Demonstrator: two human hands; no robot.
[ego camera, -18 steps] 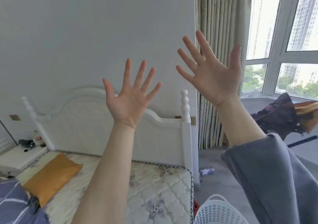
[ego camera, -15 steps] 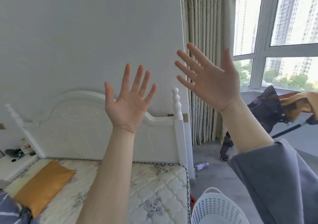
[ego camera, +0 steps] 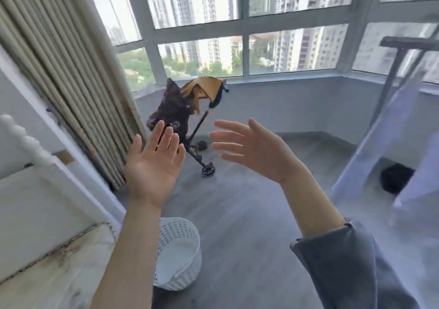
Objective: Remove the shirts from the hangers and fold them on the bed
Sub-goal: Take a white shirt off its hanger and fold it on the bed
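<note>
Well, with our left hand point(ego camera: 152, 166) and right hand point(ego camera: 256, 152) both spread wide and empty, and the shirt point(ego camera: 380, 152) hanging from the rack point(ego camera: 392, 66) far right, well apart from the bed point(ego camera: 54, 268) near left, we could trip on the basket point(ego camera: 183, 261) between them.

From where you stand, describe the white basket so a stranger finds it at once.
Start at the bed on the left. On the grey floor beside its corner stands the basket. It alone is round, with walls full of small holes.
</note>
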